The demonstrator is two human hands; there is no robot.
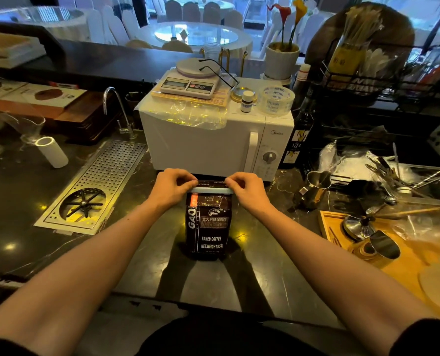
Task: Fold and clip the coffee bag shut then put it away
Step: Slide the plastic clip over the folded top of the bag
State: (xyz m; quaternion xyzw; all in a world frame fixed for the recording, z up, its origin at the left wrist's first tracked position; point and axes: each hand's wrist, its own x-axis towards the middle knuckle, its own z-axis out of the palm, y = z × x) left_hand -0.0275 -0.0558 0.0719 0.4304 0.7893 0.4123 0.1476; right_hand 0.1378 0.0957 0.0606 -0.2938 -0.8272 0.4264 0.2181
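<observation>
A dark brown coffee bag (208, 227) with white print stands upright on the black counter, just in front of the microwave. A pale blue clip bar (211, 190) lies across the bag's folded top. My left hand (174, 186) pinches the left end of the bag's top and the clip. My right hand (244, 187) pinches the right end. A narrow strip of the bag's top edge shows above the clip between my fingers.
A white microwave (213, 142) stands right behind the bag, with a scale (190, 82) and tape roll (276, 98) on top. A perforated drip tray (95, 186) lies to the left. Metal pitchers (316, 186), tools and a wooden tray (329, 227) crowd the right.
</observation>
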